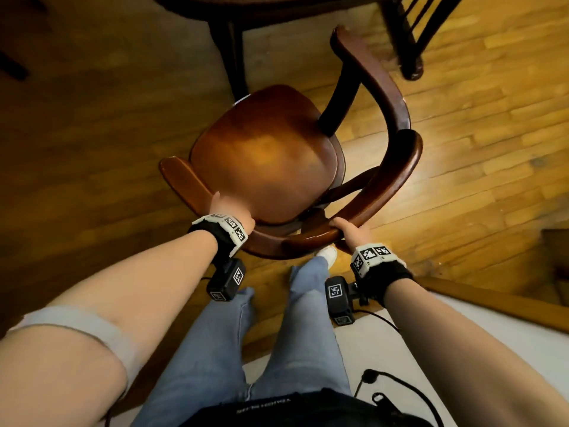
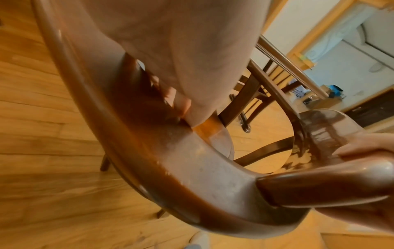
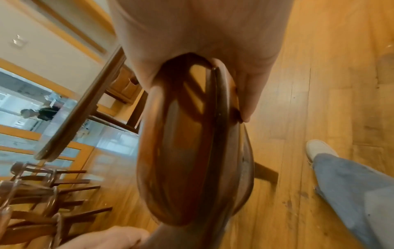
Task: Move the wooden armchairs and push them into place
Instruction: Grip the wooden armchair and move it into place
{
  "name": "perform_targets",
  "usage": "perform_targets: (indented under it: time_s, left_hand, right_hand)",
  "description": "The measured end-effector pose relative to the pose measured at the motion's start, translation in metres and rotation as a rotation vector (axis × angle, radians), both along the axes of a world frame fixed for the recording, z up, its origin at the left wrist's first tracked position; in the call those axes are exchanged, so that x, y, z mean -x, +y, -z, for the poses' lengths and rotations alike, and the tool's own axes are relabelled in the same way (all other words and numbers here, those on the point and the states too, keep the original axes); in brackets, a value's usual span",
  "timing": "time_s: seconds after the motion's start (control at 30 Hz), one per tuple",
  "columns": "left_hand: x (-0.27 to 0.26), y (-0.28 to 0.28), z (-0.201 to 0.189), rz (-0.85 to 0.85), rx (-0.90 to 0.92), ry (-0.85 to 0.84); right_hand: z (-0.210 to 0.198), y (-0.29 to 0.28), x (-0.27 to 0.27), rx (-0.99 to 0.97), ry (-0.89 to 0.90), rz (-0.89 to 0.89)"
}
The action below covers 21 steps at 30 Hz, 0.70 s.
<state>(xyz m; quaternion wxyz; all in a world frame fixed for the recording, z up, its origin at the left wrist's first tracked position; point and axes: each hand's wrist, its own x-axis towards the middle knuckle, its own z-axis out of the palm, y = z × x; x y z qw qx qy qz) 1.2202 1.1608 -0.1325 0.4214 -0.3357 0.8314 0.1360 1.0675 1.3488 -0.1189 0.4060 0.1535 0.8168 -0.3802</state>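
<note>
the armchair (image 1: 271,155) is gripped by left hand (image 1: 229,209) and right hand (image 1: 351,231); the table (image 1: 234,13) at twelve o'clock is not yet reached.

warm wood plank floor (image 1: 462,155); dark table (image 1: 234,13) ahead, pale wall (image 2: 302,15) with wooden trim.

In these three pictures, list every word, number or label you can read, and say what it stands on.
No text can be read with certainty.
Dark waist bag: pale printed lettering, upside down and blurred, unreadable.
Wrist bands and camera units: black-and-white square marker patterns, no words.
Wooden armchair: no label visible.
</note>
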Motion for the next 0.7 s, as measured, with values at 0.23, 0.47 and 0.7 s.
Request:
perform_targets:
  time_s: [0.23,0.47,0.7]
  left_hand:
    - [-0.107,-0.034,-0.007,-0.202,-0.008,-0.063]
    - [-0.205,-0.073,-0.017,-0.485,0.026,-0.077]
    - [-0.201,-0.065,-0.029,-0.887,-0.113,0.211]
  right_hand:
    - [0.007,-0.064,-0.077,0.027,-0.057,-0.237]
    - [0.010,-0.150,-0.156,0.105,-0.175,-0.452]
    - [-0.005,-0.213,-0.174,0.030,-0.216,-0.624]
